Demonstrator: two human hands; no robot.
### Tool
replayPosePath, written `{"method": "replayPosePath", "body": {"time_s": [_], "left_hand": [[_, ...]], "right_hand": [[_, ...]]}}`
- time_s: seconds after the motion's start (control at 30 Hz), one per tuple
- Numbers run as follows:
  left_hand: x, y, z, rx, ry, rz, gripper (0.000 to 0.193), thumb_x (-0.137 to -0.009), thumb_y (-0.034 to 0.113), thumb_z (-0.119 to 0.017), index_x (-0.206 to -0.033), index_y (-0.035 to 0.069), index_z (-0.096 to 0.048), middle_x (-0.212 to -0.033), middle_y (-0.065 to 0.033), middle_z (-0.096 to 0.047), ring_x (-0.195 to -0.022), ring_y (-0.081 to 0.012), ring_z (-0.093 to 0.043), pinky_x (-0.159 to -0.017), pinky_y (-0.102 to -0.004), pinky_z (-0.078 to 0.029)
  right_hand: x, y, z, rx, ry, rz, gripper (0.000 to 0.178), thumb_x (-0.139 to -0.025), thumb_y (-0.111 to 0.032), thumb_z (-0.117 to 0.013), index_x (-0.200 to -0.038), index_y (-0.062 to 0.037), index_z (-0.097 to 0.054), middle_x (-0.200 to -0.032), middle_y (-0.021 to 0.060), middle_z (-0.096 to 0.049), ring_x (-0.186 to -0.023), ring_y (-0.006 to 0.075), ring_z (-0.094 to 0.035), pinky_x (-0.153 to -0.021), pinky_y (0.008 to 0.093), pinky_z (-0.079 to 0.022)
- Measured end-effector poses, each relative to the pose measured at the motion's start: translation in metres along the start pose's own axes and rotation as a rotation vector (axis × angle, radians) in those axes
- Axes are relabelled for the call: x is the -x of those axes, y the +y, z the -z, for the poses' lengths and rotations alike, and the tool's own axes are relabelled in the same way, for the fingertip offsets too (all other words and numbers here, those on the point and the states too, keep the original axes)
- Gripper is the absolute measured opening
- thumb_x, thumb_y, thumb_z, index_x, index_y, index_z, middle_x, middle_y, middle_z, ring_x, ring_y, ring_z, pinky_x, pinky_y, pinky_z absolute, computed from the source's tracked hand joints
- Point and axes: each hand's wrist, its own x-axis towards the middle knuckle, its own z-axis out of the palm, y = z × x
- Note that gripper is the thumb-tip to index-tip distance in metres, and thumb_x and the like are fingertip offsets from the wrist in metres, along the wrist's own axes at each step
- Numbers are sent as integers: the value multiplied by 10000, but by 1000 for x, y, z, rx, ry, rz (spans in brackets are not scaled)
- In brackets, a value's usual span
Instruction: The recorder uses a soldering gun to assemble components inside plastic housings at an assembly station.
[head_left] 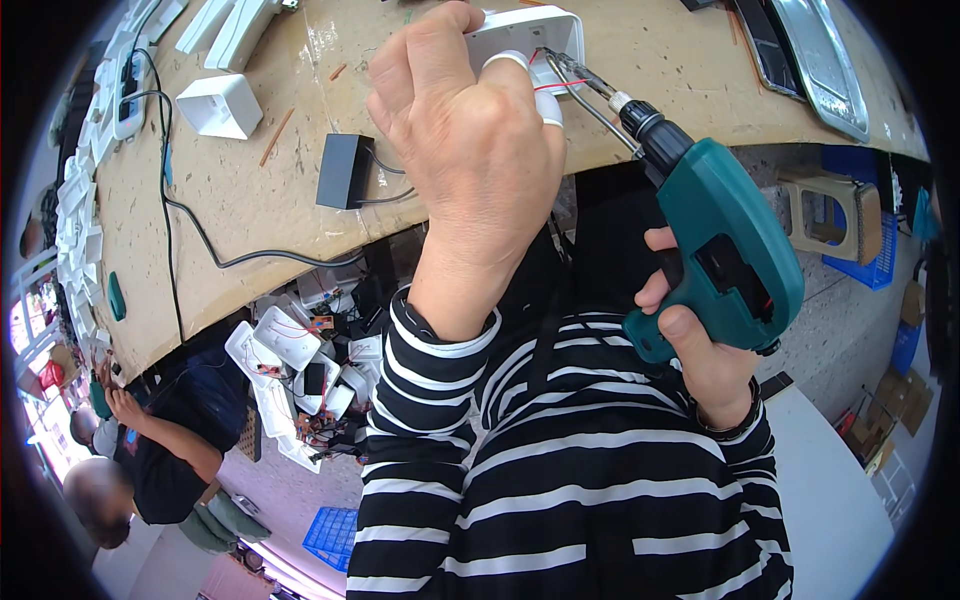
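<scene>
My right hand (700, 350) is wrapped round the handle of a green soldering gun (740, 215). Its metal tip (580, 70) and thin guide tube point up-left into a white plastic housing (565, 35) at the table's near edge. My left hand (480, 140) is closed on that housing, with white finger covers (548, 106) on two of its fingers. A thin red wire (562, 85) runs from beside those fingers toward the tip. The back of my left hand hides part of the housing and whatever its fingertips pinch.
On the table lie a black box with a cable (343, 172), an empty white housing (220, 107), a black cord (215, 245) and a clear tray (820, 60). Below left sits a heap of white housings and wired parts (290, 340). A co-worker (170, 450) is at far left; a stool (830, 210) stands right.
</scene>
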Motion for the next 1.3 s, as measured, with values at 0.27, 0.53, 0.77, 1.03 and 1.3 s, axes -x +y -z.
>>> {"method": "replayPosePath", "body": {"time_s": [0.27,0.53,0.77,1.03,1.3], "left_hand": [[0,0,-1,5,3,5,148,-584,61,-656,-721,14,-688,-1004,-126,-566,-938,-302,-468,-838,-373,-356],[0,0,-1,0,-1,8,149,-590,64,-662,-728,15,-689,-1009,-124,-565,-947,-304,-463,-843,-378,-353],[1,0,-1,-11,-13,-3,153,-590,61,-661,-732,7,-686,-1014,-123,-563,-951,-305,-459,-848,-381,-346],[0,0,-1,-1,-6,1,152,-589,61,-658,-726,0,-684,-1019,-128,-561,-952,-304,-459,-845,-380,-348],[0,1,0,4,-6,-1,145,-590,56,-658,-720,-2,-684,-1021,-132,-561,-953,-304,-461,-844,-381,-351]], "right_hand": [[-2,-4,0,22,10,-23,597,-784,-190,-690,-1265,27,-412,-1101,175,-560,-758,131,-588,-654,242,-500],[-3,-5,1,37,4,-11,580,-778,-160,-693,-1255,26,-421,-1074,168,-568,-756,135,-587,-653,242,-498],[1,-7,5,111,18,-63,450,-765,-135,-709,-1138,18,-509,-971,115,-576,-763,146,-586,-683,265,-490],[-2,-12,5,149,-8,-55,423,-764,-103,-701,-1123,16,-513,-962,109,-575,-767,153,-589,-701,272,-490],[0,-11,8,184,-3,-55,430,-760,-99,-702,-1128,20,-513,-962,110,-582,-770,158,-595,-710,270,-493]]}}
